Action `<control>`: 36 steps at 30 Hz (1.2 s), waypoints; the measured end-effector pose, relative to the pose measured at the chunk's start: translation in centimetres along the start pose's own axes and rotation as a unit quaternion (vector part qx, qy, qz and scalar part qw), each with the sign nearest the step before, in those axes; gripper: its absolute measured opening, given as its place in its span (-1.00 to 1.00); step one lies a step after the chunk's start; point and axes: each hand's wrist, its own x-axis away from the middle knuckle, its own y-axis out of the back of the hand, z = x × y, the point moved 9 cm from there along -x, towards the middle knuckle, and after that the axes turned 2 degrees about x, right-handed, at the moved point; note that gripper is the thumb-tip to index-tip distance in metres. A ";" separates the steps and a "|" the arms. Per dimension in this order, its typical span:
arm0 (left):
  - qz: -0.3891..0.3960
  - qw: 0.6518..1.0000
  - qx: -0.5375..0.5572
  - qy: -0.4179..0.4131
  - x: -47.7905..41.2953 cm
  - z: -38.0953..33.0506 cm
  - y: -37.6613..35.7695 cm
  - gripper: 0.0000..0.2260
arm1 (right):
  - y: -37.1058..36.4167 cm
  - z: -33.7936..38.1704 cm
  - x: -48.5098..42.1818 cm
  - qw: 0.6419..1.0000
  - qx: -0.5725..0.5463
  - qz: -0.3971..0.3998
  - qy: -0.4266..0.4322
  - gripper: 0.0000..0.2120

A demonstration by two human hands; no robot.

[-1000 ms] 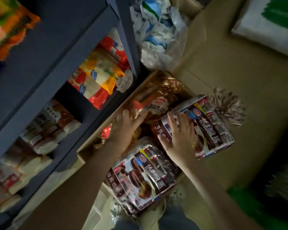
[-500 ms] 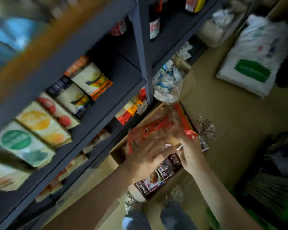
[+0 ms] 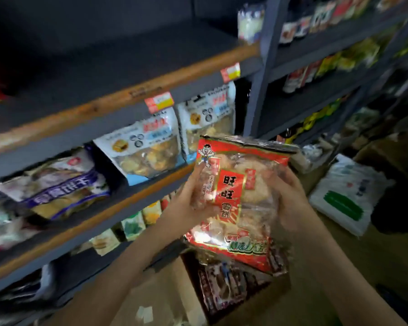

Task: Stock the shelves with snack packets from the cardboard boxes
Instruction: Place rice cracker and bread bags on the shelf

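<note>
Lifted out of the cardboard box (image 3: 165,290) since a second ago, the red snack packet (image 3: 238,198) now stands upright in the air near the centre of the view, facing the camera. The view has also swung up from the box to the shelves. The left hand (image 3: 191,198) curls round the packet's left edge and the right hand (image 3: 290,196) curls round its right edge, so both are gripping it; motion blur hides the exact fingers. The packet looks ready to go onto a shelf, so one cycle of stocking seems about half done.

The packet is a flat, glossy pouch of crinkly clear film with red and gold print. Pale round crackers show through it, and the top seam is crimped.

At 6 o'clock, directly below it, the brown box lies open, matte and stiff, with dark shiny packets (image 3: 229,283) inside.

From 9 to 12 o'clock run grey metal shelves (image 3: 127,95) with worn orange front edges and small red-and-yellow price tags (image 3: 159,102). White-and-blue pouches (image 3: 146,149) lean just behind the packet's top left corner. A purple-banded bag (image 3: 57,184) lies at 9 o'clock.

At 3 o'clock a soft white sack with a green stripe (image 3: 344,198) rests on the floor.
</note>
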 end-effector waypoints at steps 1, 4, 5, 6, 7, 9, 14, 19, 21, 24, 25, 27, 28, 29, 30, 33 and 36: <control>-0.023 1.000 -0.010 -0.014 1.0 -1.5 1.7 -0.17 | -1.4 1.6 0.4 1.000 0.005 0.023 0.009 -0.43; -0.077 0.989 -0.106 -0.066 3.8 -5.1 6.5 -0.20 | -4.8 6.5 1.6 0.981 0.169 0.053 0.074 -0.25; -0.096 0.979 -0.154 -0.092 4.7 -6.2 8.0 -0.21 | -6.0 8.3 2.1 0.963 0.240 0.053 0.107 -0.16; -0.114 0.964 -0.206 -0.126 5.7 -7.4 9.3 -0.24 | -7.5 10.2 2.7 0.939 0.303 0.056 0.150 -0.08; -0.135 0.941 -0.266 -0.162 6.7 -8.9 10.5 -0.28 | -9.3 12.0 3.6 0.905 0.368 0.061 0.206 -0.04; -0.186 0.877 -0.390 -0.211 8.7 -10.8 12.6 -0.30 | -14.2 15.1 6.0 0.785 0.515 0.067 0.339 -0.06; -0.253 0.725 -0.566 -0.300 12.9 -14.4 15.1 -0.51 | -27.1 12.8 10.3 0.475 0.726 0.185 0.463 -0.02; -0.326 0.704 -0.569 -0.273 16.7 -16.1 20.5 -0.65 | -34.1 11.9 10.9 0.403 0.740 0.189 0.504 -0.59; -0.353 0.708 -0.567 -0.228 17.9 -16.1 22.7 -0.67 | -36.4 12.9 12.1 0.382 0.698 0.150 0.587 -0.62; -0.370 0.729 -0.551 -0.167 19.1 -15.5 25.9 -0.57 | -38.6 13.6 13.9 0.336 0.632 0.073 0.694 -0.58; -0.374 0.744 -0.533 -0.152 19.6 -15.4 26.9 -0.55 | -38.9 14.2 14.3 0.342 0.611 0.042 0.713 -0.51; -0.409 0.789 -0.445 -0.107 21.1 -14.7 29.3 -0.55 | -38.9 15.2 14.2 0.383 0.573 -0.022 0.725 -0.34; -0.436 0.812 -0.380 -0.084 21.9 -14.2 30.5 -0.53 | -38.8 15.3 13.7 0.417 0.564 -0.034 0.712 -0.27; -0.458 0.828 -0.316 -0.073 22.6 -13.1 31.6 -0.49 | -39.0 15.0 13.0 0.455 0.567 -0.025 0.687 -0.21; -0.471 0.844 -0.247 -0.073 23.1 -12.0 32.5 -0.45 | -39.5 14.2 12.0 0.498 0.572 0.007 0.651 -0.14; -0.448 0.883 0.070 -0.120 23.8 -8.9 34.4 -0.37 | -42.3 9.9 9.1 0.699 0.511 0.239 0.439 0.03; -0.434 0.858 0.248 -0.120 24.6 -7.4 34.9 -0.34 | -45.2 6.3 8.6 0.805 0.353 0.398 0.262 0.02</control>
